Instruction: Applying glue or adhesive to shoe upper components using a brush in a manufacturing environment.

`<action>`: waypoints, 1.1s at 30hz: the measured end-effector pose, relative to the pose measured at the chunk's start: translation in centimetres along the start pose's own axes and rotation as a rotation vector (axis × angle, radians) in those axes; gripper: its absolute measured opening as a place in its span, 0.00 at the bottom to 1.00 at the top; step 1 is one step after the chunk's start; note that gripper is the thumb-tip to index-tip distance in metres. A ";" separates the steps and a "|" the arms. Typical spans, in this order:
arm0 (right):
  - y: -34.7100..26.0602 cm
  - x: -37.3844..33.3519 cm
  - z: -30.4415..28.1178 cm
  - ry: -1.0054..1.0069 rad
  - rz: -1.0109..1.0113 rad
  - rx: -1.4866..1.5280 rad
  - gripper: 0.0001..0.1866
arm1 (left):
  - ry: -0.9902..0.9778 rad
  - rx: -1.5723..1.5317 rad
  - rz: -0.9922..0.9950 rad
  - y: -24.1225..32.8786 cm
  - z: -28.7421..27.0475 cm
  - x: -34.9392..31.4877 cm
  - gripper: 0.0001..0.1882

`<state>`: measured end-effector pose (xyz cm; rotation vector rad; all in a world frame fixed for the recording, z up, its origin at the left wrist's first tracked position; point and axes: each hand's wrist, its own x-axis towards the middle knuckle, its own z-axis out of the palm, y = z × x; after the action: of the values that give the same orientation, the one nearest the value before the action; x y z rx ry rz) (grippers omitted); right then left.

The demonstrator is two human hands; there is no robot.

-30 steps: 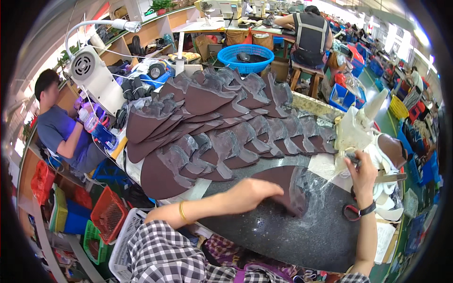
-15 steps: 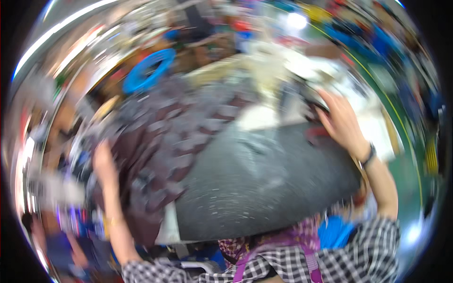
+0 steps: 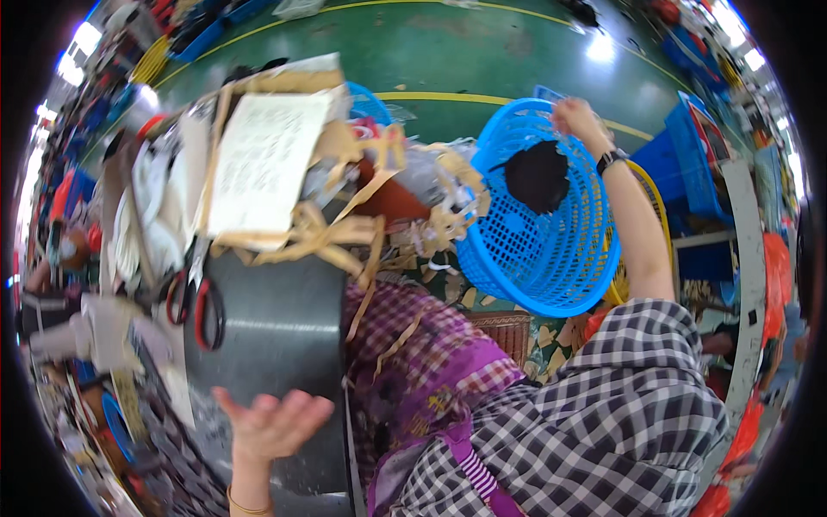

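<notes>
My right hand is closed at the far rim of a round blue plastic basket, which tilts toward me. A dark brown piece of material lies inside it. My left hand is over the dark work surface, palm turned up and fingers spread, holding nothing. Beyond it, scissors with red and black handles lie at the surface's far edge, blades pointing away.
A sheet of paper with writing lies beyond the scissors, beside tan offcut strips. Grey-brown material is at the lower left. Blue bins and a yellow basket stand at the right. Scraps litter the floor below.
My view has swung to the right. My right hand has left the work surface and is now at the blue basket's rim. My left hand is away from the grey-brown material.
</notes>
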<state>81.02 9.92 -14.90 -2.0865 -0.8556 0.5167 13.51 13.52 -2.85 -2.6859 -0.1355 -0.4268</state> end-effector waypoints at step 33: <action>33.9 9.1 27.0 -0.799 0.077 -1.441 0.22 | -0.610 -0.627 -0.084 -0.7 -0.3 2.8 0.18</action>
<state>84.18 15.58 -58.69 -3.2238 -2.0260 0.9744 15.95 14.09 -1.43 -3.3499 -0.3349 0.4200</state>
